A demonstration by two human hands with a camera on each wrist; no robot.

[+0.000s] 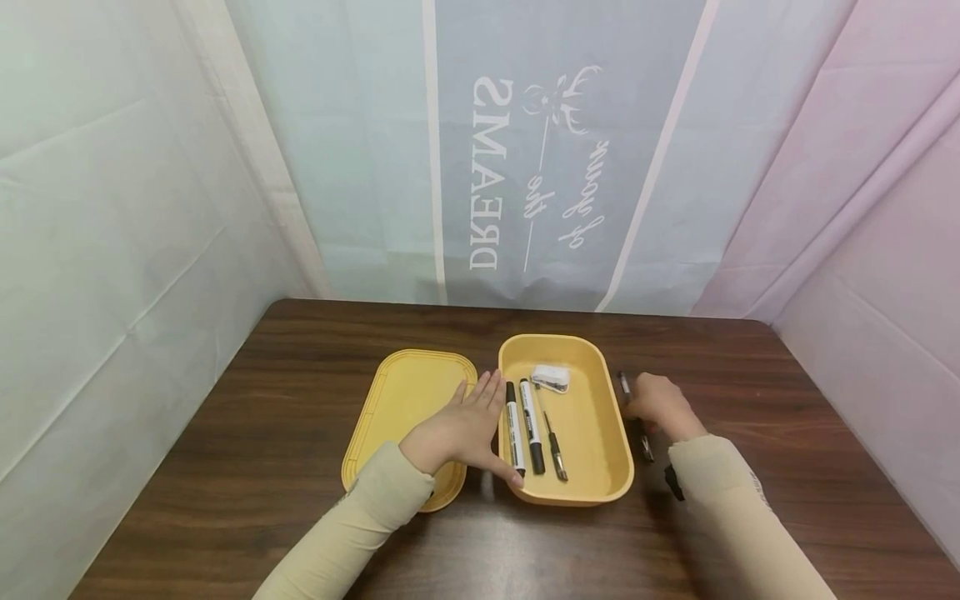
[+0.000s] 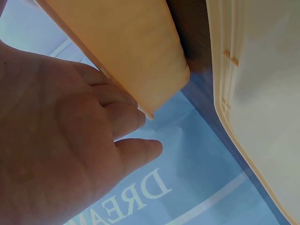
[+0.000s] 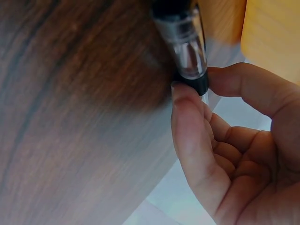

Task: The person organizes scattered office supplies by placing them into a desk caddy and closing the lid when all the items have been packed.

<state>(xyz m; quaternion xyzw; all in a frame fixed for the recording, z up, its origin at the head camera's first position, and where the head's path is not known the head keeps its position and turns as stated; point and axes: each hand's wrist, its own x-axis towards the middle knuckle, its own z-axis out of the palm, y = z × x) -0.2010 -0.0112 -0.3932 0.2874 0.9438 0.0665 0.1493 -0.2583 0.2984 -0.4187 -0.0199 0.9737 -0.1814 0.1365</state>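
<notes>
Edges and room to move: right rim of the yellow box (image 1: 594,442), just left of the right hand (image 1: 663,406); left rim, with the fingers of the left hand (image 1: 468,429) spread against it, thumb out toward the near corner; wood of the table (image 1: 742,375) running on from the right hand to the right edge, well apart; a narrow strip of wood between box and yellow lid (image 1: 405,392), partly behind the left hand

Held: one black-and-clear pen (image 1: 647,443), pinched between thumb and fingertips of the right hand, its two ends showing beyond and nearer than that hand; whether it touches the wood cannot be told

Container, open, between the hands: the box, rounded corners; contents, a first marker (image 1: 514,433), white and black, nearest the left hand; a second marker (image 1: 531,429) next to it; one slim pen (image 1: 555,446), farther from that hand; one white block (image 1: 551,377), across the rim from its fingertips

Cover: the lid, flat, left of the left hand, partly hidden by its sleeve (image 1: 393,492)

Surface: dark brown wood grain, beneath both hands

Room: pale printed cloth (image 1: 375,167), lettered "DREAMS", hanging ahead of both hands past the far edge
</notes>
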